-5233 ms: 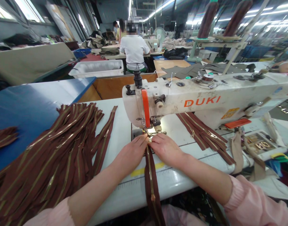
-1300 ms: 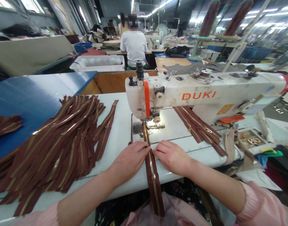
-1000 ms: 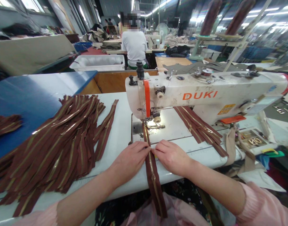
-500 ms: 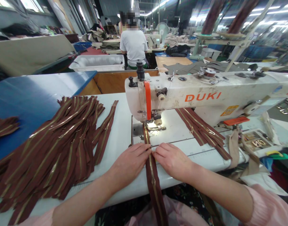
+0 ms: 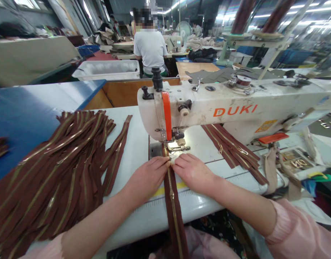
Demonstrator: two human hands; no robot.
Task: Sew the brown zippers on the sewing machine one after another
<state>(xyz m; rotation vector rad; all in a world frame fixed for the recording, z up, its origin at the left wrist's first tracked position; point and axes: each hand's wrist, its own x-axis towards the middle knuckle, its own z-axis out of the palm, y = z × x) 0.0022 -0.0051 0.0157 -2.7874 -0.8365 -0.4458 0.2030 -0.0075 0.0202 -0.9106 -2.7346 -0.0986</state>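
A brown zipper strip [image 5: 174, 212] with gold teeth runs from under the presser foot of the white sewing machine [image 5: 203, 102] down over the table's front edge. My left hand [image 5: 150, 176] pinches its left edge just in front of the foot. On the opposite edge, my right hand [image 5: 193, 171] has its fingers closed on the same strip, fingertips nearly touching those of the left. The zipper's slider lies a little below both hands. The needle tip is hard to make out.
A large pile of brown zippers [image 5: 59, 169] covers the table's left side, with a separate folded one [image 5: 118, 154] beside it. More zippers [image 5: 232, 147] lie under the machine arm. A parts tray [image 5: 295, 162] is at right. A person in white [image 5: 150, 48] sits ahead.
Both hands have moved slightly up toward the presser foot with the zipper strip, whose slider is now higher. The camera view has shifted a little.
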